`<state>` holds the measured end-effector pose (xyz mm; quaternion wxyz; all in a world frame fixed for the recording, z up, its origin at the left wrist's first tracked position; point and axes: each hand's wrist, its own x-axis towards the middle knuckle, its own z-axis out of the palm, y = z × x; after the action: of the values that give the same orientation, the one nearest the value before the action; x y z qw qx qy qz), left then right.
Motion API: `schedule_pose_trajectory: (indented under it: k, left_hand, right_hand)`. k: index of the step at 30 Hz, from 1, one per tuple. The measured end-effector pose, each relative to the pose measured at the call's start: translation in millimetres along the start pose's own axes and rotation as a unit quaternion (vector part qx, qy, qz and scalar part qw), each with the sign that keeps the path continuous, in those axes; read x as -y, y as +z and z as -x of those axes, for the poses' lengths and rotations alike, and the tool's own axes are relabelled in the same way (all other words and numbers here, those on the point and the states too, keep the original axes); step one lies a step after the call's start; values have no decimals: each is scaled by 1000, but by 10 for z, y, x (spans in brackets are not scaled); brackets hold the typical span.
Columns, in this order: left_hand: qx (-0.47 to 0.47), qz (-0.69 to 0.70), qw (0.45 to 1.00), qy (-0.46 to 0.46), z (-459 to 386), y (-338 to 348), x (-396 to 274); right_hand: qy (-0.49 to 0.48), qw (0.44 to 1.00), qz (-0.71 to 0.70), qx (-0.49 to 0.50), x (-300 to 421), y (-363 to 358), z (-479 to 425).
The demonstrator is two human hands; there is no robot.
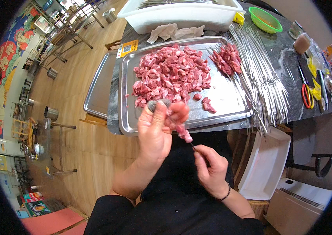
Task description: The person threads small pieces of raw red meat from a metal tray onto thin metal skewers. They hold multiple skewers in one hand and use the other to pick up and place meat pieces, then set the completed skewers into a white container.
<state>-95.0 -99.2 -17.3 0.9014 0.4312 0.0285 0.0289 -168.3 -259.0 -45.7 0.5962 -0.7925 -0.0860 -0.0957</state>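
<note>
Between thumb and fingers, my left hand [157, 129] grips pieces of raw meat on a skewer; grey covers sit on its thumb and finger tips. My right hand [211, 170] pinches the skewer's lower end, just below a meat piece [184, 133]. Behind the hands, a heap of cut raw meat [171, 73] lies on a steel tray [129, 119]. Meat-loaded skewers [227, 58] rest at the tray's right corner. Two loose meat pieces [208, 105] lie near them. Many bare metal skewers [267, 79] are spread over the tray's right edge and the table.
A white plastic tub [180, 20] holding skewers stands behind the tray, with crumpled paper [174, 31] before it. At right are a green basket [265, 20], scissors [307, 95] and jars. Another steel tray [96, 97] lies at left; a white bin [264, 164] stands below the table's right side.
</note>
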Motion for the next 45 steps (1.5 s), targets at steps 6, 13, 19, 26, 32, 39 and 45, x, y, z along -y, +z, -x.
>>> schedule_pose_trajectory:
  k: [6,13,19,26,32,39,45]
  left_hand:
    - [-65,-34,995,-61,-72,135,-55]
    - [41,130,983,-124,-107,38,-48]
    - [196,141,967,-83,-315,-3,-9]
    - [245,-614,695,283,-107,-78,48]
    - [274,-664,571,398,-138,-192,285]
    - [267,-650,596,388,18,-97,253]
    - [284,-666,573,384,26,-81,211]
  right_hand:
    - [25,999,-46,17,28,139,-233]
    - [21,996,-43,80,111,207,-103]
    - [-66,995,20,76,165,24,-323]
    - [-121,840,529,-25,-11,-890,-1431]
    - [-103,816,569,12,-351,-962,-1463]
    - [-71,865,497,4,-315,-933,-1417]
    - [-141,907,381,-112,-154,-1118,-1254]
